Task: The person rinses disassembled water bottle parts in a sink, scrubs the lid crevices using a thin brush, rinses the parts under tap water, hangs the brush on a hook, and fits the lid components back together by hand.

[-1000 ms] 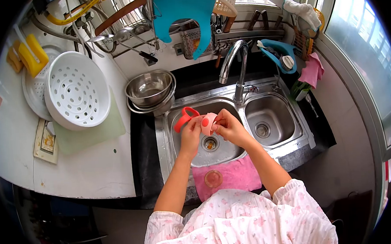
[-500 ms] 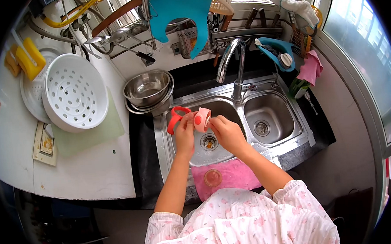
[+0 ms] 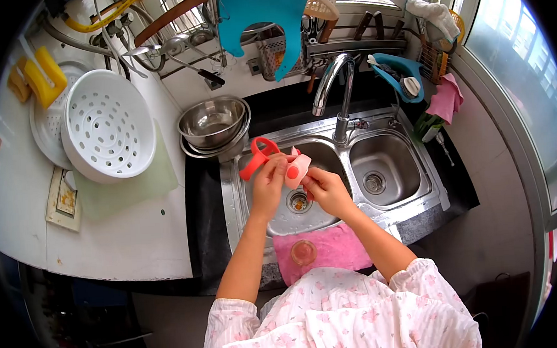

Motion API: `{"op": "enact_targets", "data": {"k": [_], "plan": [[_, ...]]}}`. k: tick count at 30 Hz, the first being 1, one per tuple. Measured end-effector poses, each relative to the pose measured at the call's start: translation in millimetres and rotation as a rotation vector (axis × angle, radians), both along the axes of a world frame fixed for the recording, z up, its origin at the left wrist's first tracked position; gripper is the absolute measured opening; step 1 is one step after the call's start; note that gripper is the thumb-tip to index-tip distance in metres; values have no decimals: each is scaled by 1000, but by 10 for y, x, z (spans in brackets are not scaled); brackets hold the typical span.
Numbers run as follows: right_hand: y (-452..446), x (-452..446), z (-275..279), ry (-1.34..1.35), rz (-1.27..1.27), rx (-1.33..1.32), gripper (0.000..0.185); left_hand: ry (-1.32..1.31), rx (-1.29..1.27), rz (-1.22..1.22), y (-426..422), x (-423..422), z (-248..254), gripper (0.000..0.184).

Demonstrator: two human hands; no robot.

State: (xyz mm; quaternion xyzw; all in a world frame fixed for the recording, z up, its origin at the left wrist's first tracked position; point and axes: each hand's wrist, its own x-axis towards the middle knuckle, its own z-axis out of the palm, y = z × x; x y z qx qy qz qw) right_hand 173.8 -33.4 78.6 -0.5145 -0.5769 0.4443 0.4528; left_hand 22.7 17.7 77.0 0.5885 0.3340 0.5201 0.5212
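Over the left basin of the steel sink point(image 3: 232, 195), my left hand point(image 3: 269, 184) grips a pink bottle lid point(image 3: 297, 170) with a round red button on its side. A red loop handle point(image 3: 260, 157) sticks out to the left of that hand. My right hand point(image 3: 327, 190) is closed at the lid's lower right edge, fingertips pinched together. A bit of red shows beneath those fingertips; whether it belongs to the lid I cannot tell. On the sink's front edge lies a pink cloth point(image 3: 336, 246), with a small round see-through piece point(image 3: 303, 253) on it.
Behind the basins rises a chrome faucet point(image 3: 345, 95). Stacked steel bowls point(image 3: 213, 124) stand left of the sink, and a white colander point(image 3: 107, 126) is farther left. A blue holder point(image 3: 399, 73) sits in the back right corner. Several knives point(image 3: 371, 25) hang along the back wall.
The lid has been turned and tilted in my hands, and the red loop has swung up to the right. My right hand has shifted slightly down, and red now shows under its fingertips.
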Motion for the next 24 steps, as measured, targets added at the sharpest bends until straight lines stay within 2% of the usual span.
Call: {"op": "enact_targets", "data": {"k": [4, 6, 7, 9, 10, 12, 15, 20, 24], "plan": [[63, 134, -131, 19, 39, 120, 20, 67, 108, -31, 45, -52, -4, 23], [27, 195, -97, -56, 103, 85, 39, 86, 109, -42, 50, -81, -35, 23], [13, 194, -117, -56, 107, 84, 39, 105, 109, -57, 44, -89, -45, 22], [-29, 183, -150, 213, 103, 129, 64, 155, 157, -34, 17, -72, -33, 22], [-32, 150, -140, 213, 104, 128, 64, 206, 207, -13, 0, -52, -22, 22], [-52, 47, -100, 201, 113, 153, 77, 255, 196, -35, -53, 21, -5, 22], [-39, 64, -83, 221, 115, 99, 75, 279, 224, -61, -19, 45, -54, 20], [-123, 266, -150, 331, 139, 9, 77, 330, 100, -126, 56, -148, -90, 25], [-195, 417, -101, 305, 110, -80, 70, 414, 62, -111, -51, -281, 104, 22]]}}
